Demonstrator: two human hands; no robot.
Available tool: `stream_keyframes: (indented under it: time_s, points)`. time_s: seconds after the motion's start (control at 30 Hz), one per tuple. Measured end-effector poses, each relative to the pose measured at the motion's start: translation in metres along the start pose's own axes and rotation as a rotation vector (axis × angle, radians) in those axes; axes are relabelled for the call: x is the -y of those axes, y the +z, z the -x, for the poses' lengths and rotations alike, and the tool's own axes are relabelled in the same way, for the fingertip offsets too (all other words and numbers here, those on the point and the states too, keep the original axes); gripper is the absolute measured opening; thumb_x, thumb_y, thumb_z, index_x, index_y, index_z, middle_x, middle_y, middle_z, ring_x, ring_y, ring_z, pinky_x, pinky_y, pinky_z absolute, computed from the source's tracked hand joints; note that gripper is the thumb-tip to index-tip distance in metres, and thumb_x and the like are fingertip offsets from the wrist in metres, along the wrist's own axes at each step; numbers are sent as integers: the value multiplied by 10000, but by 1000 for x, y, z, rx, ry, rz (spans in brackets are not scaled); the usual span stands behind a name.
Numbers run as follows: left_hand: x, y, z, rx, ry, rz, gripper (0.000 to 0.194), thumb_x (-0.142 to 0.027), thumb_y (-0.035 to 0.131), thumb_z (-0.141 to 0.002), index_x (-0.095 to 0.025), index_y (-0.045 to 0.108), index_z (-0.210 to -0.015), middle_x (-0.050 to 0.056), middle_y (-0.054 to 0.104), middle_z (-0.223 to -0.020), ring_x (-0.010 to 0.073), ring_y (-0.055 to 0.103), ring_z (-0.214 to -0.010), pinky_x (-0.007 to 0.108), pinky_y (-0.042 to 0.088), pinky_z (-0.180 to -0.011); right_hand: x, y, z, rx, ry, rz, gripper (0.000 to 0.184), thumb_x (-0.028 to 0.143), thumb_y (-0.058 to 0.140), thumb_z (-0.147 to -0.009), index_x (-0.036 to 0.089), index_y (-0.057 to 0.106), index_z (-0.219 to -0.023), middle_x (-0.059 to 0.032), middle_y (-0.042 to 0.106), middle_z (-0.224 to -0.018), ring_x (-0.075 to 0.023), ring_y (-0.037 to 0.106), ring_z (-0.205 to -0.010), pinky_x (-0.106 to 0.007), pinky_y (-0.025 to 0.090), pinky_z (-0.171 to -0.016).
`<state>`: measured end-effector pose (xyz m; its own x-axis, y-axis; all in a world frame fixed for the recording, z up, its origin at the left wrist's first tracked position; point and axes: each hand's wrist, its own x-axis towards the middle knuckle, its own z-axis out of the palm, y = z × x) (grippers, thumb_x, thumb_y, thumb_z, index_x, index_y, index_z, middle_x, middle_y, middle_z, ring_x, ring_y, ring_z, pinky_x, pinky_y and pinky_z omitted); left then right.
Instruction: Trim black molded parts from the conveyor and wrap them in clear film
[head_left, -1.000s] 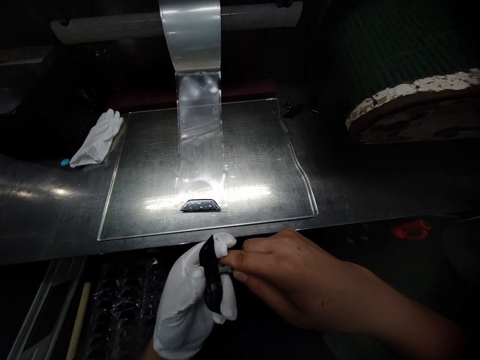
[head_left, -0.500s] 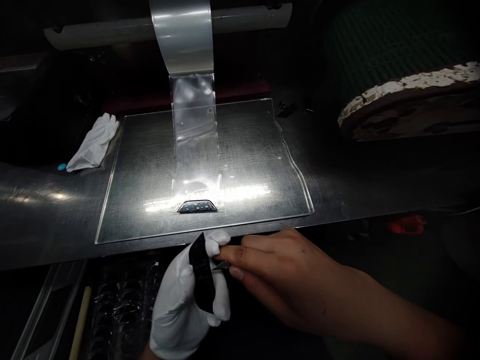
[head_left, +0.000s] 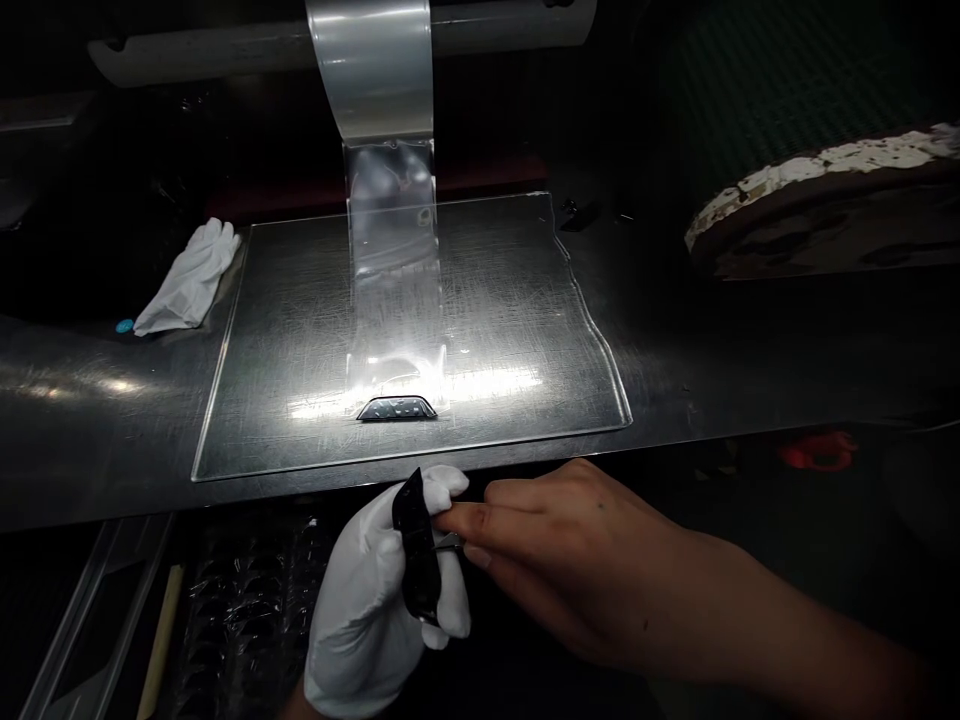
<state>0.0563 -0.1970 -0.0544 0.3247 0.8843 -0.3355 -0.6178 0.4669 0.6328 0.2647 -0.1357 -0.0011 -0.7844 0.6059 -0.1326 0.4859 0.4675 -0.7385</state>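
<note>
My left hand [head_left: 375, 600], in a white glove, is closed around a small dark trapezoid-shaped piece [head_left: 417, 550], held upright and tilted just in front of the table's edge. Bare and coming in from the right, my right hand [head_left: 555, 550] pinches a small pointed metal blade [head_left: 450, 542]; its tip meets the right edge of the dark piece. Most of the blade's grip is hidden by my fingers. A similar dark trapezoid piece [head_left: 397, 408] lies on a clear sheet [head_left: 495, 300] on the metal table.
A strip of transparent film [head_left: 394, 230] runs down from a pale roller [head_left: 202, 50]. Left of the sheet lies a white glove [head_left: 191, 280]. A clear plastic tray [head_left: 247, 610] with several pockets is below the edge. A large green-topped round object [head_left: 817, 190] stands right.
The dark piece has turned slightly in my left hand, showing a narrower side. Both hands sit a little further right, the blade still at the piece's edge. The view has shifted slightly.
</note>
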Motion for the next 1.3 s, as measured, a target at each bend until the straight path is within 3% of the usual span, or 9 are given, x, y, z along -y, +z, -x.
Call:
stream_keyframes:
  time_s: [0.17, 0.3, 0.37, 0.43, 0.5, 0.7, 0.77, 1.07, 1.3]
  points:
    - [-1, 4, -2, -23, 29, 61, 363, -461, 567, -1032, -232, 724, -1266, 38, 678, -591, 90, 539, -478, 174, 339, -484, 3, 2, 2, -2, -26, -108, 337, 262, 496, -1101, 264, 611, -1418, 6, 751, -1041, -128, 703, -868, -262, 521, -816]
    - [-2, 6, -3, -66, 76, 35, 342, -454, 578, -1024, -253, 737, -1252, 24, 687, -617, 81, 534, -483, 197, 401, -539, 0, -7, 8, -256, -13, -147, 338, 231, 516, -1097, 273, 605, -1420, 6, 744, -1244, -135, 708, -1095, -241, 540, -944]
    - [-3, 7, -3, -99, 78, -7, 346, -463, 580, -1019, -258, 729, -1255, 60, 764, -831, 84, 562, -511, 211, 427, -533, -3, -14, 10, -341, 37, -104, 347, 221, 508, -1096, 273, 608, -1424, -11, 730, -1279, -161, 695, -1138, -272, 549, -972]
    - [-4, 7, -3, -115, 67, -34, 345, -475, 599, -1007, -264, 724, -1250, 93, 768, -1111, 86, 604, -549, 212, 445, -517, -7, -21, 11, -337, 41, -64, 349, 229, 503, -1096, 255, 615, -1426, -37, 733, -1202, -178, 695, -1072, -292, 567, -900]
    - [-4, 8, -2, -102, 49, -58, 346, -497, 642, -977, -253, 739, -1202, 90, 734, -1204, 83, 625, -565, 205, 456, -510, -8, -26, 9, -310, -1, -2, 347, 238, 520, -1091, 241, 624, -1422, -49, 724, -1118, -191, 675, -1008, -314, 556, -835]
    - [-6, 13, 2, -56, -56, -122, 453, -597, 674, -929, -187, 747, -1106, 51, 713, -703, 119, 589, -538, 206, 440, -526, -3, -32, -1, -231, -68, 216, 329, 271, 532, -1094, 253, 651, -1400, -36, 723, -1010, -200, 623, -883, -341, 510, -757]
    - [-8, 15, 3, -64, -70, -137, 458, -604, 699, -912, -184, 742, -1090, 30, 678, -633, 119, 558, -525, 218, 445, -536, -1, -33, -4, -202, -63, 255, 320, 284, 533, -1093, 264, 664, -1384, -35, 722, -995, -201, 616, -869, -329, 493, -724]
    - [-14, 17, 3, -88, -113, -133, 411, -552, 756, -880, -169, 719, -1027, 25, 650, -646, 154, 597, -578, 240, 438, -546, 2, -36, -8, -176, -67, 365, 305, 308, 519, -1091, 249, 707, -1325, -41, 712, -926, -200, 602, -817, -320, 461, -649]
    - [-16, 17, 3, -133, -154, -147, 444, -570, 779, -856, -185, 702, -1062, 36, 671, -841, 133, 609, -575, 251, 452, -535, 0, -33, -9, -185, -53, 405, 329, 313, 493, -1106, 249, 685, -1366, -41, 711, -941, -209, 602, -828, -342, 452, -676]
